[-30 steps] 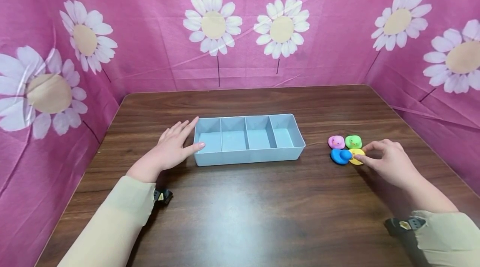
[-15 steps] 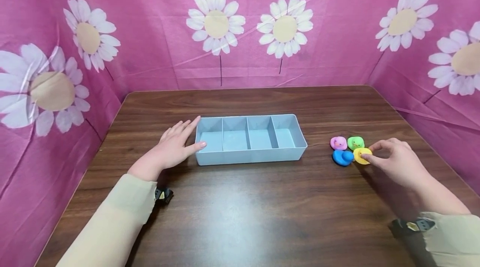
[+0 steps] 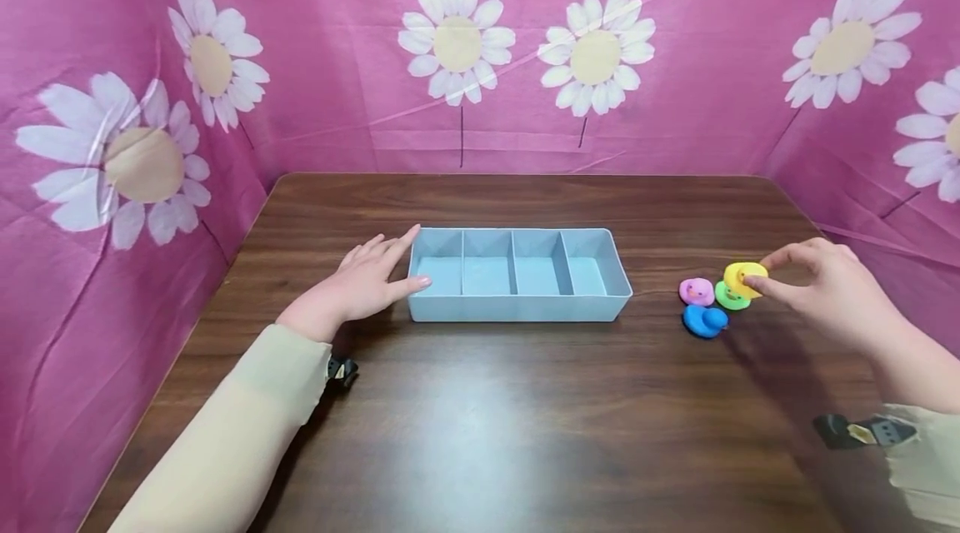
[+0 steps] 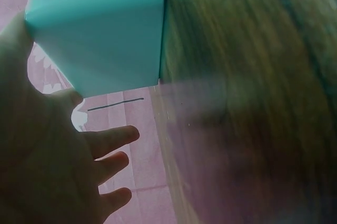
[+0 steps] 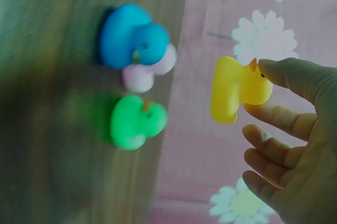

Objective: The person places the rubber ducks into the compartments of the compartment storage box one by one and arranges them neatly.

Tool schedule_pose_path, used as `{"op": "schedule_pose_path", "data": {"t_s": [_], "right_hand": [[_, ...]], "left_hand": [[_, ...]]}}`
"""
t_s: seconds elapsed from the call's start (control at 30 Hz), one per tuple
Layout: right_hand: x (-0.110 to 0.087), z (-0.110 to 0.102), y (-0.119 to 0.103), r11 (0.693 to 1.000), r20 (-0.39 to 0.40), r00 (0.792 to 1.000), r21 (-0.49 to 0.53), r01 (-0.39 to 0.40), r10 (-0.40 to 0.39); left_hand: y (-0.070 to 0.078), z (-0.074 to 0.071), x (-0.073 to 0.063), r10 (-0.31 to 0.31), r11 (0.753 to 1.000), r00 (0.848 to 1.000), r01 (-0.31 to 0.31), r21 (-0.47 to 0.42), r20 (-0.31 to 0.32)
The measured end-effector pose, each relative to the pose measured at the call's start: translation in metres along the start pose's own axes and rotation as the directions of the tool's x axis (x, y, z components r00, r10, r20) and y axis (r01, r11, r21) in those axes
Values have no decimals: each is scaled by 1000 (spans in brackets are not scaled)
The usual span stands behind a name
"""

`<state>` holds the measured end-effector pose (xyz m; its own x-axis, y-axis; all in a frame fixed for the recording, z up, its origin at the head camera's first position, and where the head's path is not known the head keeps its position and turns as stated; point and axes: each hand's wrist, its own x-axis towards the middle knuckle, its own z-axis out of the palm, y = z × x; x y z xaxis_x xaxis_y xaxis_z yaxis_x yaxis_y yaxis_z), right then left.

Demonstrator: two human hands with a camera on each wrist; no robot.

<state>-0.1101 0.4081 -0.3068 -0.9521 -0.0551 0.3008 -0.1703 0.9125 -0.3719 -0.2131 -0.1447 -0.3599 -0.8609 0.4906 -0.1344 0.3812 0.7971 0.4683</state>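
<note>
Between thumb and index finger my right hand [image 3: 843, 287] pinches a yellow rubber duck [image 5: 231, 90] by its head. The duck is clear of the table in the right wrist view, its other fingers spread apart below. Under it in the head view, a green duck [image 3: 732, 296] is partly covered. A pink duck [image 3: 697, 291] and a blue duck [image 3: 705, 321] sit just to the left. My left hand [image 3: 367, 279] rests with fingers spread at the left end of a light blue divided box [image 3: 517, 309], thumb and index fingertip on its rim.
The box has a row of compartments with nothing in them. It stands mid-table on the dark wooden table [image 3: 465, 408]. A pink cloth [image 3: 525, 125] printed with white daisies hangs around the back and sides.
The right hand has lifted the yellow duck off the table, from beside the blue duck up and over the green one. The left hand stays at the box; the head view has shifted slightly.
</note>
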Motion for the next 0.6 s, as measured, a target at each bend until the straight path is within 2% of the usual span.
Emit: {"op": "schedule_pose_path", "data": {"t_s": [0.13,0.33,0.6], "right_hand": [[12,0,-17,999,17,999,20,31,-32],[32,6,-47,991,29,992,55,119,-120],[52,26,-78,986,125,982,114,125,-139]], "left_hand": [[1,-2,1,-10,1000,1000,10,3,14],[-1,-3,1,-26,1000,999,26,7,19],[-5,-5,4,-13,1000,1000,12,29,27]]}}
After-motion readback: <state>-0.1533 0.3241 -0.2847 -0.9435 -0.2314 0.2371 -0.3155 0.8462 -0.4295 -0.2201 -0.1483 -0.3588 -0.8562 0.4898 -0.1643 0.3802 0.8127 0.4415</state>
